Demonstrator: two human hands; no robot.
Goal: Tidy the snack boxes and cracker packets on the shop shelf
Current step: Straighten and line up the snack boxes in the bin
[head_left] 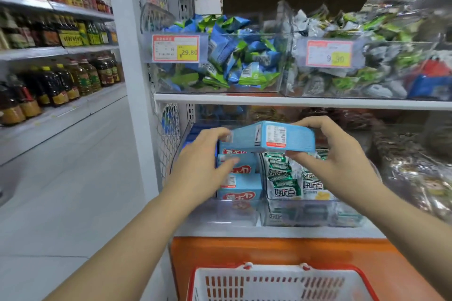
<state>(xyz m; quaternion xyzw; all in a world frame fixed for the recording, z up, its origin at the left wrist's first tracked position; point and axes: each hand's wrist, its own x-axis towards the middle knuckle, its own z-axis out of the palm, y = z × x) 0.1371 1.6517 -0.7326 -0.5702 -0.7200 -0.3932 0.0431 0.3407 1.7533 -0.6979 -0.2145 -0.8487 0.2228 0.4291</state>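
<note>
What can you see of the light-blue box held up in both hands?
The light-blue box looks like flat cardboard, with a white label edged in red and a barcode strip on its upturned face. It is held roughly level, slightly tilted, just above a row of matching boxes; whether it touches them is unclear. The left hand grips its left end, and the right hand pinches its right end.

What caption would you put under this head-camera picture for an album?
The person's left hand and right hand hold a blue snack box above stacked boxes beside cracker packets.
</note>
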